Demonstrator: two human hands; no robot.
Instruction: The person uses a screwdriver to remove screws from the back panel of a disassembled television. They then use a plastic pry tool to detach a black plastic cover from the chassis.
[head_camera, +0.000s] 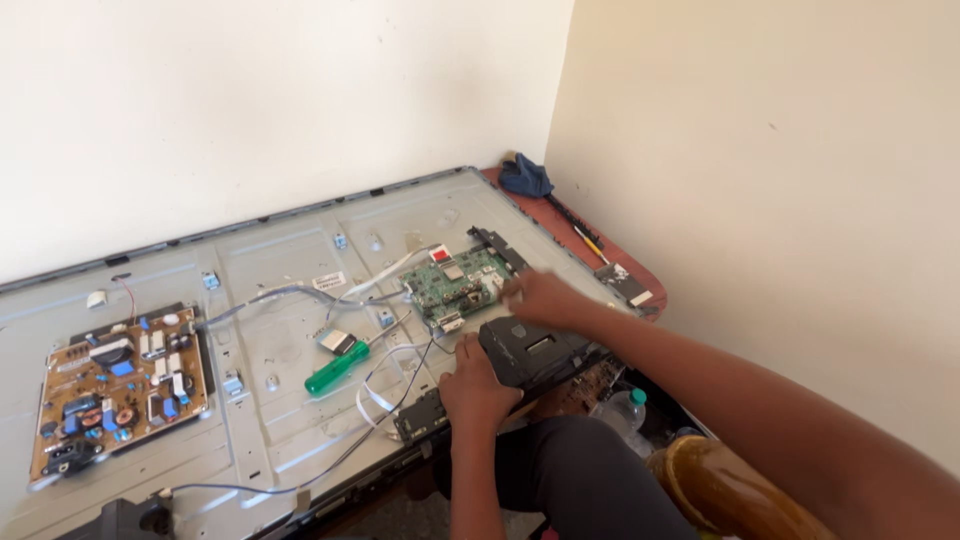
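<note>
Back cover already off the TV panel (280, 400), both boards still mounted; your right hand (538, 296) lay open-fingered on the green board (458, 282), your left hand (476, 390) pressed flat at the black bracket (535, 350), screwdriver (338, 368) idle.

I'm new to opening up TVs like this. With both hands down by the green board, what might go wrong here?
The right hand rests against the green circuit board; pressing on it might crack or short parts. The loose white cables beside the left hand may snag and pull free. The green-handled screwdriver lies loose on the metal back panel and might roll off its near edge.
</note>
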